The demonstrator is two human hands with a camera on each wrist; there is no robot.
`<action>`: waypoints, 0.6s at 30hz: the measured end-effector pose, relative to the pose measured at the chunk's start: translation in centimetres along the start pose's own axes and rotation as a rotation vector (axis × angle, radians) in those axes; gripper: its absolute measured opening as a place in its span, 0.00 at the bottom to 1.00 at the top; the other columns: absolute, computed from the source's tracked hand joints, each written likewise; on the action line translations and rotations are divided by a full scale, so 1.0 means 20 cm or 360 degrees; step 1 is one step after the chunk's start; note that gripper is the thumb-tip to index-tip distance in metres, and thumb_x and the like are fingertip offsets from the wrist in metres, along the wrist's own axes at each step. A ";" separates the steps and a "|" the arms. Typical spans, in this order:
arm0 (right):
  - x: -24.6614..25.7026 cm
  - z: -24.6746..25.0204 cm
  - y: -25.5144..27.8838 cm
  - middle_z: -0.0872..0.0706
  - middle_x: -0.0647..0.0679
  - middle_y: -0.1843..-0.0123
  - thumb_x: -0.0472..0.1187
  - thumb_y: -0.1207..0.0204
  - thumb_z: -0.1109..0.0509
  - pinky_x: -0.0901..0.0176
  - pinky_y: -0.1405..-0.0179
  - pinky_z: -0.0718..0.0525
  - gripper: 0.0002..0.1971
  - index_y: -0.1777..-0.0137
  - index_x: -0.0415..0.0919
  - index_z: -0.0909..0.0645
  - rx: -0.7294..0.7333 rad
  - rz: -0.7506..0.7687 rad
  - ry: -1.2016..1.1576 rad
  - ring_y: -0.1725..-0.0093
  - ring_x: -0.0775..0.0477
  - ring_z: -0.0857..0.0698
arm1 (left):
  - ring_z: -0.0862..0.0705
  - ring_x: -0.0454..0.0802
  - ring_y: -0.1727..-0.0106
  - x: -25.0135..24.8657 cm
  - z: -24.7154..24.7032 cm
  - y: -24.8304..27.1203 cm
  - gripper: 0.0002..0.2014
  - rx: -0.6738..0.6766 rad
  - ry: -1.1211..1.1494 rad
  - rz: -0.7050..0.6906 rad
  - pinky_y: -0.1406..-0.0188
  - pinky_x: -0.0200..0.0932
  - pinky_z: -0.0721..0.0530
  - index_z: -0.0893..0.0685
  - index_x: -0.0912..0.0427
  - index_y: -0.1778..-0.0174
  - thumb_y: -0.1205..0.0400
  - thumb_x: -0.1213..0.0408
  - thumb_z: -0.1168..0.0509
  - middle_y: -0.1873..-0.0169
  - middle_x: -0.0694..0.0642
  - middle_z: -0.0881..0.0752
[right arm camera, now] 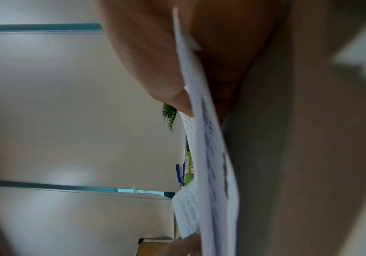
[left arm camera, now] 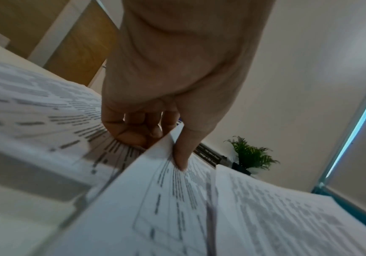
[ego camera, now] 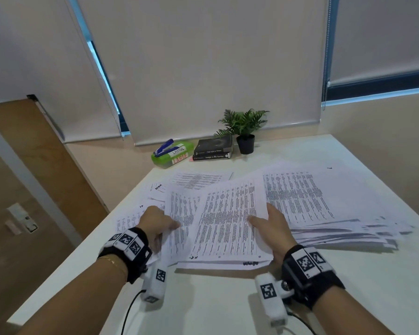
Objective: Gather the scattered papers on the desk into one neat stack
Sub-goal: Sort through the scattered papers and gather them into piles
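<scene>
right hand: pinches the right edge of the sheaf, thumb on top, fingers underneath.
left hand: pinches sheets at the sheaf's left edge, thumb on top, fingers curled below.
sheaf: centre of the head view, near edge lifted off the desk.
other papers: fanned at right; more lie at upper left.
far edge: green box, stapler, books, plant.

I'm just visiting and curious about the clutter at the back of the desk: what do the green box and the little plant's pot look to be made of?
The green box looks like glossy plastic: bright lime colour, rounded edges, soft highlights, stuck-on "LARGE" labels. The plant pot looks like matte black plastic, though glazed ceramic can't be ruled out; its surface is smooth, with little shine.
</scene>
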State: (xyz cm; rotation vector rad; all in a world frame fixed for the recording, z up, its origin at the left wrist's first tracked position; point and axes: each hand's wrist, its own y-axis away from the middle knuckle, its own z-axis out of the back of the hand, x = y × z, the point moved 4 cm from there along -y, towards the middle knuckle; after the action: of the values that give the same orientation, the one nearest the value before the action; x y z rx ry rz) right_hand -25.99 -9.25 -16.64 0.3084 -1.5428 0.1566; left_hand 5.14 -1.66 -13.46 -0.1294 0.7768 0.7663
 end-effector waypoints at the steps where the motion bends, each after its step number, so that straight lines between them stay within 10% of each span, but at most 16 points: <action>1: 0.00 0.00 0.01 0.18 0.47 0.23 0.37 0.16 0.29 0.39 0.21 0.24 0.26 0.19 0.43 0.27 0.0010 -0.0001 -0.0014 0.25 0.42 0.19 | 0.12 0.64 0.64 0.00 0.02 0.01 0.15 -0.0042 0.0098 -0.0033 0.58 0.51 0.12 0.16 0.73 0.61 0.20 0.67 0.19 0.66 0.73 0.15; 3: 0.02 0.01 0.02 0.16 0.50 0.30 0.31 0.16 0.32 0.48 0.29 0.21 0.22 0.25 0.47 0.26 0.0012 0.0024 -0.0004 0.33 0.48 0.17 | 0.09 0.74 0.49 -0.02 0.11 0.00 0.19 -0.0259 0.0320 -0.0125 0.45 0.63 0.10 0.13 0.73 0.40 0.17 0.60 0.23 0.44 0.80 0.12; 7: 0.02 0.01 0.03 0.22 0.55 0.24 0.30 0.17 0.28 0.47 0.21 0.26 0.34 0.15 0.51 0.34 0.0014 0.0118 0.0019 0.24 0.49 0.22 | 0.09 0.58 0.61 -0.20 0.42 0.11 0.15 -0.0765 0.0303 -0.0455 0.61 0.61 0.05 0.13 0.58 0.52 0.12 0.49 0.31 0.59 0.58 0.08; 10: 0.02 0.01 0.03 0.34 0.54 0.12 0.38 0.19 0.22 0.45 0.15 0.35 0.41 0.11 0.52 0.39 -0.0031 0.0160 0.0057 0.14 0.48 0.34 | 0.18 0.52 0.66 -0.35 0.61 0.16 0.16 -0.0953 0.0517 -0.0587 0.68 0.48 0.20 0.14 0.60 0.51 0.09 0.50 0.33 0.64 0.53 0.15; 16: 0.04 0.00 0.04 0.32 0.61 0.15 0.34 0.18 0.25 0.51 0.18 0.36 0.38 0.12 0.56 0.35 0.0003 0.0222 0.0064 0.14 0.51 0.35 | 0.09 0.57 0.41 -0.48 0.65 0.18 0.14 -0.0905 0.1046 -0.0637 0.34 0.57 0.12 0.13 0.63 0.36 0.08 0.55 0.32 0.42 0.59 0.08; 18: 0.03 -0.01 0.02 0.28 0.60 0.19 0.28 0.18 0.29 0.51 0.22 0.31 0.35 0.16 0.56 0.29 0.0061 0.0174 0.0051 0.17 0.51 0.31 | 0.06 0.57 0.42 -0.50 0.57 0.21 0.12 -0.0778 0.1122 -0.0635 0.37 0.61 0.08 0.10 0.62 0.37 0.08 0.59 0.32 0.43 0.59 0.06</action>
State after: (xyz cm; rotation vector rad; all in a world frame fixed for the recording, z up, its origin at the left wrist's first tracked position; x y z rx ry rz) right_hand -26.00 -8.84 -16.09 0.2509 -1.5268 0.2758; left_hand 4.48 -0.09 2.13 -1.0065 1.1648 0.5064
